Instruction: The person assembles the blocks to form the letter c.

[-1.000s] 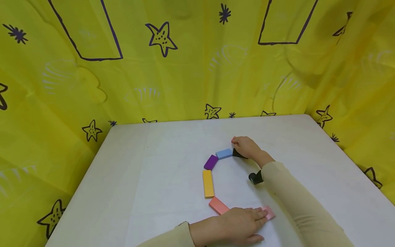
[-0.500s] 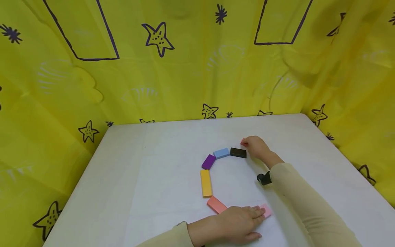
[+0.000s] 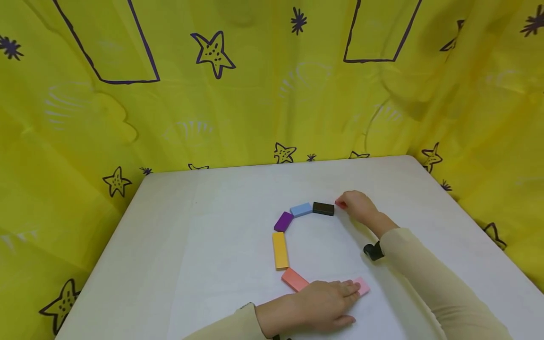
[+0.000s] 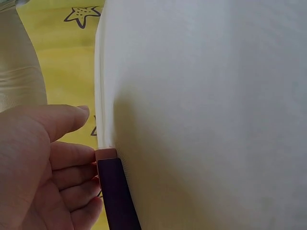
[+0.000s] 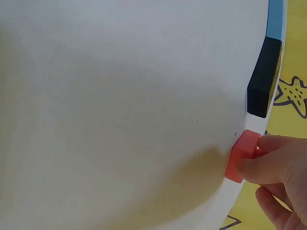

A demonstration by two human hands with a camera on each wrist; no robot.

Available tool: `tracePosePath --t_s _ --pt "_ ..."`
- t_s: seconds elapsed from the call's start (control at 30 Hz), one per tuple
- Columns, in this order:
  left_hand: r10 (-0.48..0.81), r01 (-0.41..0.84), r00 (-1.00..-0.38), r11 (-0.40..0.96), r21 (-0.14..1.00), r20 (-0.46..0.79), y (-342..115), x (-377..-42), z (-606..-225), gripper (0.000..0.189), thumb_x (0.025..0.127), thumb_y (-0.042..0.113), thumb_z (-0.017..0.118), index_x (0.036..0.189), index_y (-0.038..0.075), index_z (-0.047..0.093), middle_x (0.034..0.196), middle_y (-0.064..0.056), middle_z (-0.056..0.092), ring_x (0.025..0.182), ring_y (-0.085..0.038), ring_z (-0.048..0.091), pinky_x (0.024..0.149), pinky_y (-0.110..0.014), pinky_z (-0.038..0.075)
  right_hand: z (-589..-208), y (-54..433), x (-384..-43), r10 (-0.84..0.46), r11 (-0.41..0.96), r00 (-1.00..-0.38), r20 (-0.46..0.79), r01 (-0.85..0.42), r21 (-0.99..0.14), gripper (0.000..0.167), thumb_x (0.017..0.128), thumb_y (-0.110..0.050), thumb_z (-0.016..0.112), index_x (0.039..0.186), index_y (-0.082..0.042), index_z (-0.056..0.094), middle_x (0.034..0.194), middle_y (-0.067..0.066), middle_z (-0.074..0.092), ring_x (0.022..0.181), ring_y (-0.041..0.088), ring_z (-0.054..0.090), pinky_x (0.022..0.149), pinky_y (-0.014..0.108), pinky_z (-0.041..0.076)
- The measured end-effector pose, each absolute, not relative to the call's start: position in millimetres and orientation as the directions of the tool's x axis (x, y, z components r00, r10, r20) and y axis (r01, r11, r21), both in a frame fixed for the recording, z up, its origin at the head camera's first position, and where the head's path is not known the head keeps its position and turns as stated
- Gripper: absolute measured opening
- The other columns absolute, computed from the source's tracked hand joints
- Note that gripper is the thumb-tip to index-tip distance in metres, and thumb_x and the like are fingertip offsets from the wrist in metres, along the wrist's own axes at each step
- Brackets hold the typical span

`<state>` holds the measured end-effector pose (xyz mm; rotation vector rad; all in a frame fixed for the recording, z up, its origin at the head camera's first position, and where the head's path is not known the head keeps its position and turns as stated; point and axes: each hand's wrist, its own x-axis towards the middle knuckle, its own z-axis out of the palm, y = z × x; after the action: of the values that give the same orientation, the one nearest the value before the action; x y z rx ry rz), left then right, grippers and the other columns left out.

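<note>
My right hand pinches a red block between thumb and fingers, close to the end of a black block. A small gap shows between the two in the right wrist view. My left hand lies with fingers extended, its fingertips over a pink block and its back hiding part of the row. A dark purple block stands along those fingers in the left wrist view, with a pinkish block end beyond it. A coral block reaches under the left hand's edge.
A yellow block, a purple block and a light blue block continue the curve between coral and black, nearly end to end. All lie on a white table. A yellow patterned curtain hangs around its back and sides.
The right hand has shifted right past the black block, uncovering it, then lowered the red block towards its right end. The left hand keeps its place on the pink block; the view drifts slightly.
</note>
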<state>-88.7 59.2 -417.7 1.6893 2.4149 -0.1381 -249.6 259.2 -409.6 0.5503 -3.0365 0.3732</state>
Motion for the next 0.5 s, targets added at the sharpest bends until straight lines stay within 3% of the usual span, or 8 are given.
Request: tracePosePath --t_s 0.27,0.5 --pt "0.924 0.938 -0.321 0.340 0.064 -0.206 58 -91 -419 0.055 0.096 0.047 0.037 0.143 0.019 0.035 0.146 0.010 0.026 0.131 0.002 0.019 0.102 -0.014 0.019 -410 266 -239 -0.407 0.873 -0.903 0.137 -0.429 -0.233 0.007 0.079 0.007 0.066 0.083 0.003 0.069 0.075 0.008 0.061 0.072 0.024 0.056 0.076 0.041 0.049" --pt "0.926 0.940 -0.313 0.334 0.073 -0.209 59 -91 -419 0.055 0.096 0.047 0.036 0.143 0.019 0.033 0.147 0.009 0.024 0.131 0.002 0.017 0.102 -0.014 0.017 -413 271 -230 -0.418 0.870 -0.894 0.159 -0.445 -0.214 0.008 0.077 0.002 0.070 0.084 0.004 0.070 0.077 0.010 0.063 0.074 0.028 0.060 0.073 0.042 0.050"
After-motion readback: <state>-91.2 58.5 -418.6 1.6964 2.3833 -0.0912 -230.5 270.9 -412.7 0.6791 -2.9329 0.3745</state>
